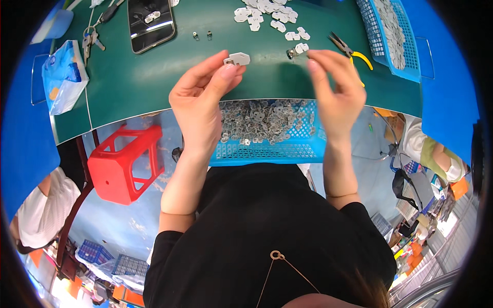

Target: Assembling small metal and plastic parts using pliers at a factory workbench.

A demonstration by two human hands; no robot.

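Observation:
My left hand is raised over the green table and pinches a small white plastic piece between thumb and fingertips. A bit of metal shows at the lower edge of that piece. My right hand is closed in a pinch to the right; what its fingertips hold, if anything, is too small to make out. Just left of those fingertips lie a white piece and a small dark metal part. Beneath both hands, a blue basket by my lap holds many small metal-and-white parts.
Loose white pieces are heaped at the far middle. Yellow-handled pliers lie near a blue basket of parts at right. A phone, keys and a tissue pack are at left. A red stool stands below.

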